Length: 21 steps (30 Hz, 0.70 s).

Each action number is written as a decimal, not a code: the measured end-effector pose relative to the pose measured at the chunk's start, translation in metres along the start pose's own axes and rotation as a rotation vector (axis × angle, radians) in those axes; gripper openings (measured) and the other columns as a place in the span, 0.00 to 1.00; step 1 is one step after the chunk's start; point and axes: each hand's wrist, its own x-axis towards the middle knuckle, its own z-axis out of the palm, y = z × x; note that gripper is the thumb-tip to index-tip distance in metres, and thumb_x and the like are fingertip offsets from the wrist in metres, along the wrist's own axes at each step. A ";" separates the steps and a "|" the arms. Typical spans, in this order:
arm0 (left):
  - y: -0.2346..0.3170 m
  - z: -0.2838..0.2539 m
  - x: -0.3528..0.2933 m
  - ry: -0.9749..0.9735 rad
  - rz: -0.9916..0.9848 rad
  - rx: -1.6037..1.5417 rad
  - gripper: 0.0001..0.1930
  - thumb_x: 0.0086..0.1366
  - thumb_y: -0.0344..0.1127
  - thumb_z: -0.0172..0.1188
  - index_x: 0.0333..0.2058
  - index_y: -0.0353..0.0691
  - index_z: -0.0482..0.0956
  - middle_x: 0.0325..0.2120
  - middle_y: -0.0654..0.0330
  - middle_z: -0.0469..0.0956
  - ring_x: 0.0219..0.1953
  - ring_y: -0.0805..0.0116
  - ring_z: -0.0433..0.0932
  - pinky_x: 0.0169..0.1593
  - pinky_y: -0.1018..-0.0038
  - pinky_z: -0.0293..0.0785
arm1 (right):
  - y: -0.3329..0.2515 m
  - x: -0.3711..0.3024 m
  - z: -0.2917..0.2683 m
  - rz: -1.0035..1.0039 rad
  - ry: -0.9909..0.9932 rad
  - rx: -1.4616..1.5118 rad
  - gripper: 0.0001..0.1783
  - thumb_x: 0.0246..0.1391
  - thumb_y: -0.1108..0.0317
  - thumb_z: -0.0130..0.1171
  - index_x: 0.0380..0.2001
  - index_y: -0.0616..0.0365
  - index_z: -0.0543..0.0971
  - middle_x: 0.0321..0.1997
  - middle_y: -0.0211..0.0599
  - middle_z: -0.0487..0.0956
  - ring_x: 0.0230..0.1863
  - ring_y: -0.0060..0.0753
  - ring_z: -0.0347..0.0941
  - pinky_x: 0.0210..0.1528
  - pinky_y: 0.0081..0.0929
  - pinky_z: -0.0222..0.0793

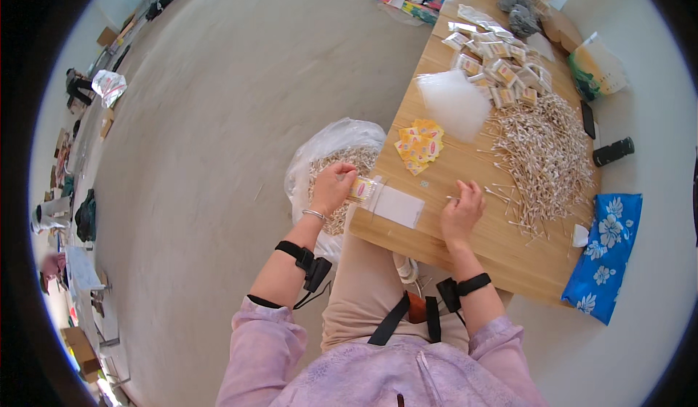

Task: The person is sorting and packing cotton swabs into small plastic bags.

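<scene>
My left hand (pixel 333 189) is closed on the edge of a small clear packet (pixel 362 189) at the table's left edge. A yellow card and white-tipped swabs show inside it. Beside that packet a white rectangular sheet or stack (pixel 398 207) lies on the wood. To its right, my right hand (pixel 464 207) hovers low over the table, fingers pinched, with the white end of what looks like a cotton swab (pixel 450 197) poking out. A large heap of loose cotton swabs (pixel 542 160) spreads right of this hand. Yellow cards (pixel 420 145) lie in a loose pile beyond both hands.
Clear plastic sleeves (pixel 454 105) and many filled packets (pixel 502 69) occupy the table's far part. An open plastic sack of swabs (pixel 334 156) stands left of the table. Along the right are a black cylinder (pixel 614 152), a phone (pixel 588 120) and a blue flowered pouch (pixel 605 258).
</scene>
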 end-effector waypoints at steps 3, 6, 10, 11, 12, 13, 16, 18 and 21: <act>0.014 0.012 0.004 -0.014 -0.100 0.073 0.10 0.59 0.34 0.57 0.36 0.36 0.80 0.37 0.52 0.79 0.44 0.57 0.75 0.50 0.66 0.69 | 0.039 0.005 -0.019 0.020 -0.082 0.094 0.10 0.45 0.72 0.59 0.35 0.56 0.79 0.42 0.42 0.73 0.47 0.45 0.67 0.51 0.39 0.63; 0.038 0.034 -0.002 0.154 0.223 0.349 0.11 0.56 0.29 0.58 0.39 0.38 0.78 0.39 0.54 0.77 0.47 0.56 0.73 0.51 0.65 0.68 | 0.055 0.000 -0.020 0.030 -0.121 0.196 0.04 0.45 0.71 0.60 0.28 0.54 0.80 0.36 0.39 0.74 0.42 0.45 0.68 0.47 0.39 0.64; 0.082 0.081 -0.033 0.079 0.641 0.397 0.17 0.53 0.25 0.58 0.43 0.39 0.74 0.42 0.54 0.74 0.52 0.51 0.67 0.55 0.62 0.64 | 0.040 -0.017 -0.014 0.006 -0.133 0.269 0.02 0.45 0.72 0.59 0.25 0.55 0.78 0.33 0.38 0.73 0.40 0.45 0.69 0.45 0.39 0.64; 0.088 0.100 -0.040 0.066 0.661 0.391 0.17 0.53 0.25 0.58 0.43 0.39 0.74 0.42 0.54 0.74 0.52 0.51 0.67 0.55 0.62 0.64 | 0.042 -0.020 -0.016 0.019 -0.114 0.261 0.02 0.45 0.72 0.59 0.25 0.55 0.78 0.33 0.38 0.73 0.40 0.45 0.69 0.45 0.39 0.64; 0.090 0.125 -0.047 -0.038 0.718 0.358 0.15 0.53 0.25 0.59 0.41 0.39 0.75 0.41 0.54 0.74 0.51 0.51 0.67 0.54 0.62 0.64 | 0.046 -0.023 -0.019 -0.021 -0.165 0.333 0.03 0.45 0.72 0.59 0.26 0.55 0.78 0.33 0.38 0.73 0.40 0.45 0.69 0.45 0.39 0.64; 0.089 0.144 -0.055 -0.143 0.767 0.327 0.13 0.53 0.26 0.60 0.39 0.39 0.76 0.39 0.54 0.74 0.49 0.51 0.68 0.53 0.62 0.64 | 0.051 -0.025 -0.021 -0.061 -0.222 0.407 0.04 0.45 0.72 0.59 0.28 0.55 0.78 0.34 0.38 0.73 0.40 0.45 0.69 0.46 0.38 0.64; 0.086 0.176 -0.072 -0.187 0.685 0.357 0.08 0.53 0.28 0.61 0.34 0.40 0.78 0.37 0.56 0.74 0.46 0.53 0.68 0.50 0.62 0.65 | 0.079 -0.019 -0.037 0.038 -0.053 0.306 0.11 0.43 0.70 0.61 0.34 0.54 0.76 0.40 0.40 0.73 0.46 0.46 0.68 0.50 0.42 0.62; 0.092 0.181 -0.080 -0.199 0.656 0.395 0.04 0.54 0.30 0.61 0.30 0.42 0.78 0.35 0.58 0.73 0.44 0.54 0.69 0.50 0.62 0.64 | 0.101 -0.002 -0.058 0.199 0.201 -0.078 0.17 0.43 0.67 0.62 0.40 0.51 0.74 0.49 0.44 0.70 0.52 0.49 0.64 0.55 0.48 0.57; 0.095 0.188 -0.082 -0.221 0.693 0.423 0.03 0.55 0.32 0.61 0.30 0.44 0.78 0.34 0.61 0.74 0.44 0.56 0.69 0.50 0.62 0.63 | 0.144 0.008 -0.066 0.514 0.326 -0.196 0.19 0.44 0.65 0.61 0.43 0.50 0.73 0.54 0.47 0.67 0.55 0.51 0.61 0.58 0.52 0.53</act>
